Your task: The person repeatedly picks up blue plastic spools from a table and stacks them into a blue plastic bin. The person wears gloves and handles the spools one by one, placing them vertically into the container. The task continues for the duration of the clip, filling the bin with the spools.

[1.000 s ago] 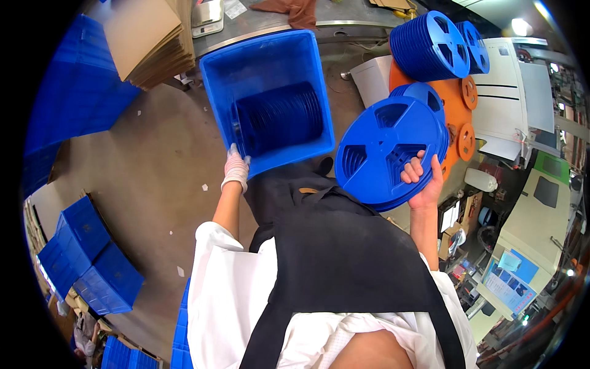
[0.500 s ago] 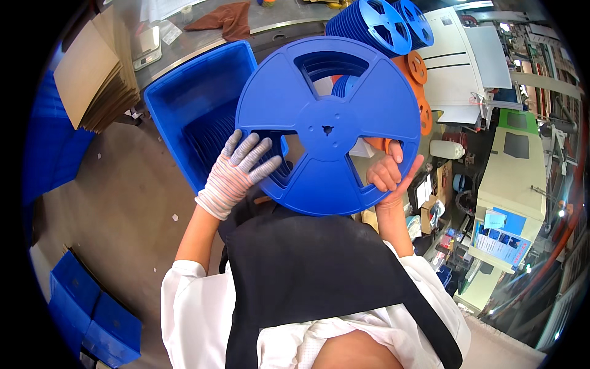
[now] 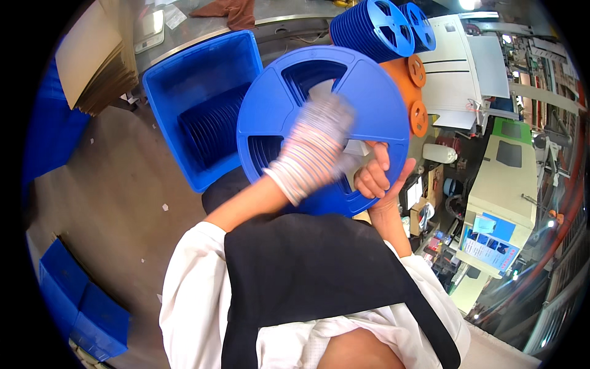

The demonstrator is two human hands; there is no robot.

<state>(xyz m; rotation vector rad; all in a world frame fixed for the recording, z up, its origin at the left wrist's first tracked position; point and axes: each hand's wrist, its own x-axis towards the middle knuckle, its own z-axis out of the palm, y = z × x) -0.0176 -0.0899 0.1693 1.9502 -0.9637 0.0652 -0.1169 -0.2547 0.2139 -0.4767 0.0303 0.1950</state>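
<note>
One large blue reel (image 3: 319,92) was held up before the chest by both hands, its flat face turned toward the camera and a little upward, so that its axle pointed out at the viewer and the round disc stood nearly on edge over the bin and the black apron (image 3: 307,270). The right hand (image 3: 376,175), bare, was closed on the lower right rim, the fingers curled over the face and the thumb behind the edge. The left hand (image 3: 319,132), in a pale knit glove, was laid across the middle of the reel face with the fingers reaching up toward the hub; motion blur made it impossible to tell whether those fingers were spread or pressed together, or whether anything was gripped. Three cut-out windows were counted in the reel face, two of them partly covered by the gloved hand.

Behind and to the left of the reel, one open blue plastic bin (image 3: 184,80) was seen, with a row of further blue reels (image 3: 212,126) standing on edge inside it; their number could not be counted. Above the held reel, two stacks of blue reels (image 3: 369,27) were lying on the desk (image 3: 283,18), and just beside them two small orange reels (image 3: 418,92) were seen. A pile of flat cardboard (image 3: 98,55) was leaning at the upper left, and blue crates (image 3: 80,301) were on the floor at the lower left.
</note>
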